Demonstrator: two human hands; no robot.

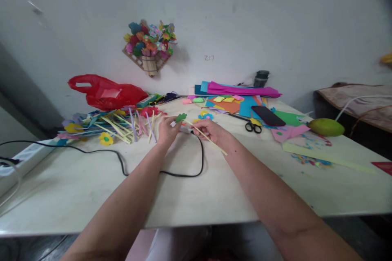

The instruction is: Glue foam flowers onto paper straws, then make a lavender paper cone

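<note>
Between the fingertips of my left hand is a green paper flower, held up over the table. My right hand is closed around a thin pale yellow stem. Its upper end comes close to the green flower; I cannot tell whether they touch. A whitish object with a black cord lies between and behind my hands, mostly hidden. Just beyond my right hand lie a blue and a yellow paper flower.
Finished paper flowers with stems and a red plastic bag are at left. A power strip sits at the left edge. Scissors, a phone, coloured sheets, a green mango-like fruit and paper scraps lie right.
</note>
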